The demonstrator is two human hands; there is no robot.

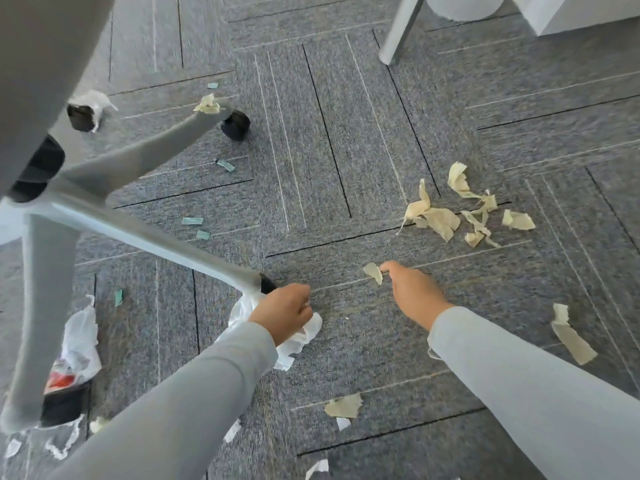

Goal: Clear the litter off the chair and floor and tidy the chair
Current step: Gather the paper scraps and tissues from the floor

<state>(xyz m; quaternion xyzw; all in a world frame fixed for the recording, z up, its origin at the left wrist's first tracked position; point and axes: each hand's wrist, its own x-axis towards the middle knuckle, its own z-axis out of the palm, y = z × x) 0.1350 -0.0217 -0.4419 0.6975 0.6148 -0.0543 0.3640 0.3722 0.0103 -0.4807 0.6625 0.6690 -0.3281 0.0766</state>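
My left hand (pixel 284 311) is closed on a crumpled white plastic bag (pixel 294 337) just beside the near caster of the grey chair base (pixel 114 216). My right hand (pixel 414 292) pinches a small beige paper scrap (pixel 373 271) just above the carpet. A cluster of torn beige scraps (pixel 457 209) lies farther out to the right. More beige pieces lie at the right (pixel 571 336) and near my arms (pixel 344 406). Small green strips (pixel 192 221) are scattered under the chair. One beige scrap (pixel 207 105) rests on a chair leg.
White torn wrappers and a red-printed bag (pixel 78 351) lie by the left chair leg. Another white wad (pixel 90 102) sits by a far caster. A grey table leg (pixel 400 29) and a white bin (pixel 460 6) stand at the top right.
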